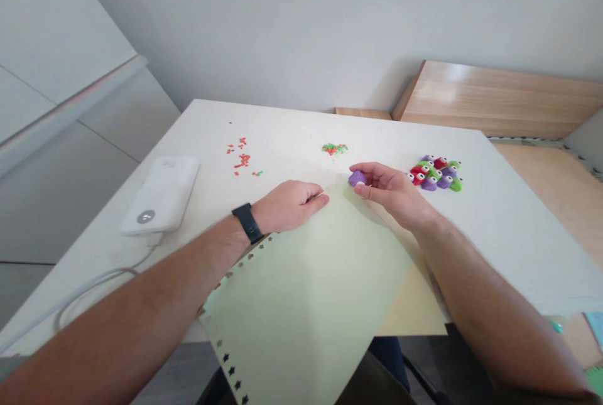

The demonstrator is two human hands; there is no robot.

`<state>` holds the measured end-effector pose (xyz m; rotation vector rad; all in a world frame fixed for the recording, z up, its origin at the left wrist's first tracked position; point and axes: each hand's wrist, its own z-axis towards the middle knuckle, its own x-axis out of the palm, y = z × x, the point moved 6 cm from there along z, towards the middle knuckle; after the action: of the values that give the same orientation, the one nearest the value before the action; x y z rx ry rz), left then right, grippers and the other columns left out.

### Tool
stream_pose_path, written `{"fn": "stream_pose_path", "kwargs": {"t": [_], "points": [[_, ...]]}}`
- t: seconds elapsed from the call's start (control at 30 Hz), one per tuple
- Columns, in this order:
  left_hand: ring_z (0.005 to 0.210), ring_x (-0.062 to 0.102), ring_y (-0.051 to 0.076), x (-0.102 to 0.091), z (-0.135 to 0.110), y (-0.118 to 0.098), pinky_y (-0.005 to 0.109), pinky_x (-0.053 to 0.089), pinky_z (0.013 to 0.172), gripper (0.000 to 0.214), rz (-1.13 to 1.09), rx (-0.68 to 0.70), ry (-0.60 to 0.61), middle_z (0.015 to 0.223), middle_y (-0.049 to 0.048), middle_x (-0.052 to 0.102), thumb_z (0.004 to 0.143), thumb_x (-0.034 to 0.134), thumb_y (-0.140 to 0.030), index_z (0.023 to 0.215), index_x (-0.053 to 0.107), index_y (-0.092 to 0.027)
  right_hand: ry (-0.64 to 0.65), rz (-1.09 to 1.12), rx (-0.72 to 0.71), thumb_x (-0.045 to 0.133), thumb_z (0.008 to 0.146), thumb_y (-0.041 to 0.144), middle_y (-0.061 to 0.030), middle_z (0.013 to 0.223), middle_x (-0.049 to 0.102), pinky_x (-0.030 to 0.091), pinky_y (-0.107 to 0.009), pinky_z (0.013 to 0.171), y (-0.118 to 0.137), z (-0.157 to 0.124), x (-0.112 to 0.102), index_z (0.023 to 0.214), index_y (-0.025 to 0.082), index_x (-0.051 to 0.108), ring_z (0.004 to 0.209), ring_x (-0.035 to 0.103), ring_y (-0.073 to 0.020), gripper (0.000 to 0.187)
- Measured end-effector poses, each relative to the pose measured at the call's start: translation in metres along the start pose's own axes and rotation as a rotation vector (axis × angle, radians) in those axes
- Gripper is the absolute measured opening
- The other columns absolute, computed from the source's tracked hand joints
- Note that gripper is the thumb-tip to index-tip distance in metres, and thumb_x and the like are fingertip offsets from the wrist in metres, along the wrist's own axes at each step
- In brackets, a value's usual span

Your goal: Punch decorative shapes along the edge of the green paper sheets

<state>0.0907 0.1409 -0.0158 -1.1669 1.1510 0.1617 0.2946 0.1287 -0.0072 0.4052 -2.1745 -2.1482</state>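
Between the thumb and fingers of my right hand (391, 193) is a small purple craft paper punch (357, 178), at the far edge of a pale green sheet of paper (311, 286). Whether the sheet sits in its slot I cannot tell. My left hand (296, 205) is closed on the sheet's far left edge, thumb forward. Star and other small shaped holes run along the sheet's left and lower edges. Under it lies a yellowish sheet (414, 307), partly covered. Both sheets overhang the table's near edge.
Several purple, red and green punches (436, 172) are grouped at the right. Green and red paper bits (335, 149) lie at the back, and red bits (244, 160) farther left. A white power bank (164, 194) with a cable (89, 286) rests at the left of the white table (509, 235).
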Motion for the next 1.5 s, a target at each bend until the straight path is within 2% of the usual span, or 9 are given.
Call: {"fn": "stream_pose_path", "kwargs": {"t": [0.23, 0.4, 0.8, 1.1, 1.5], "points": [[0.057, 0.045, 0.013, 0.000, 0.000, 0.001, 0.029, 0.026, 0.058, 0.041, -0.018, 0.003, -0.010, 0.059, -0.0041, 0.048, 0.100, 0.045, -0.047, 0.070, 0.050, -0.020, -0.029, -0.118, -0.024, 0.080, 0.083, 0.041, -0.0049, 0.104, 0.071, 0.050, -0.038, 0.083, -0.002, 0.001, -0.001, 0.127, 0.025, 0.068, 0.088, 0.062, -0.0190, 0.049], [0.056, 0.043, 0.013, -0.001, 0.000, 0.001, 0.029, 0.026, 0.058, 0.041, -0.021, 0.011, -0.018, 0.058, -0.0044, 0.044, 0.099, 0.046, -0.047, 0.068, 0.047, -0.021, -0.031, -0.184, -0.049, 0.080, 0.082, 0.036, -0.0044, 0.103, 0.071, 0.050, -0.037, 0.081, 0.000, 0.002, 0.001, 0.126, 0.024, 0.069, 0.085, 0.062, -0.0181, 0.047], [0.056, 0.043, 0.013, -0.002, 0.000, 0.000, 0.030, 0.026, 0.058, 0.042, -0.022, 0.007, -0.016, 0.057, -0.0044, 0.044, 0.099, 0.045, -0.048, 0.067, 0.047, -0.021, -0.011, -0.141, -0.037, 0.080, 0.083, 0.039, -0.0023, 0.098, 0.069, 0.049, -0.035, 0.079, 0.000, 0.001, 0.005, 0.126, 0.025, 0.069, 0.081, 0.060, -0.0165, 0.047], [0.056, 0.042, 0.014, 0.000, 0.000, 0.001, 0.030, 0.026, 0.058, 0.042, -0.019, 0.006, -0.013, 0.057, -0.0042, 0.044, 0.100, 0.045, -0.048, 0.068, 0.047, -0.021, 0.002, -0.069, -0.009, 0.082, 0.081, 0.038, -0.0042, 0.105, 0.071, 0.051, -0.036, 0.080, -0.006, 0.003, 0.011, 0.123, 0.024, 0.067, 0.084, 0.064, -0.0169, 0.047], [0.056, 0.041, 0.013, -0.001, 0.000, -0.001, 0.030, 0.025, 0.059, 0.042, -0.023, 0.008, -0.014, 0.057, -0.0045, 0.042, 0.100, 0.046, -0.048, 0.067, 0.043, -0.021, -0.009, -0.108, -0.017, 0.082, 0.080, 0.040, -0.0040, 0.104, 0.072, 0.052, -0.036, 0.080, -0.006, 0.003, 0.010, 0.121, 0.024, 0.070, 0.085, 0.064, -0.0175, 0.045]]}}
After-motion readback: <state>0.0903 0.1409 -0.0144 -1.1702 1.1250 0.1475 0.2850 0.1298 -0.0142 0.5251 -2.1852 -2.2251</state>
